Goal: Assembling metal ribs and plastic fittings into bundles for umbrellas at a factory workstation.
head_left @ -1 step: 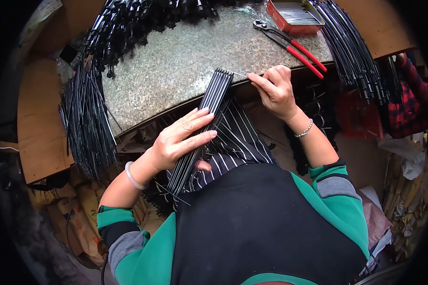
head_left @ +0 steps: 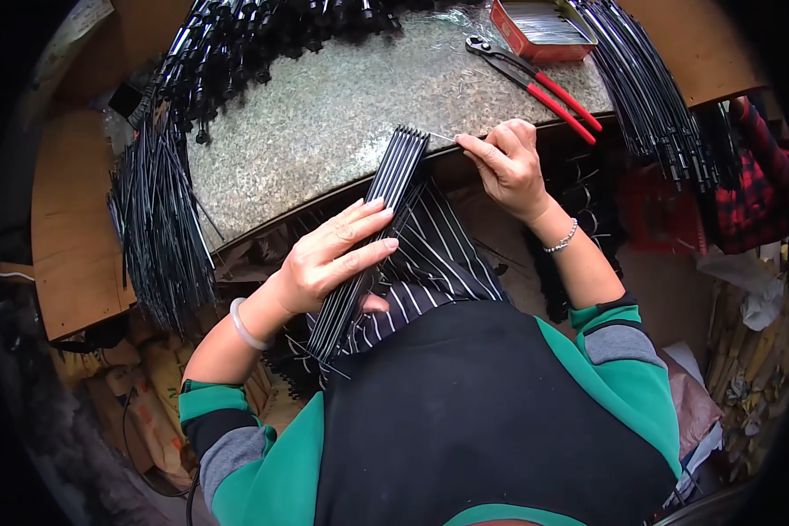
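My left hand (head_left: 333,250) is closed around a flat row of thin black rods (head_left: 396,171), its fingers lying across them. They slant from my lap up to the table's front edge, tips pointing away from me. My right hand (head_left: 507,167) pinches a thin, pale metal wire (head_left: 443,137) between thumb and forefinger. Its far end meets the rod tips at their right side; whether it enters one is too small to tell. Loose ends of the rods stick out by my black apron, below the left hand.
Red-handled pliers (head_left: 543,92) rest on the speckled tabletop (head_left: 324,114), beside a red tin (head_left: 548,53) of thin metal wires. Bundles of black rods hang over the edges at left (head_left: 158,210) and right (head_left: 644,96). More black parts (head_left: 245,44) are heaped at the back left.
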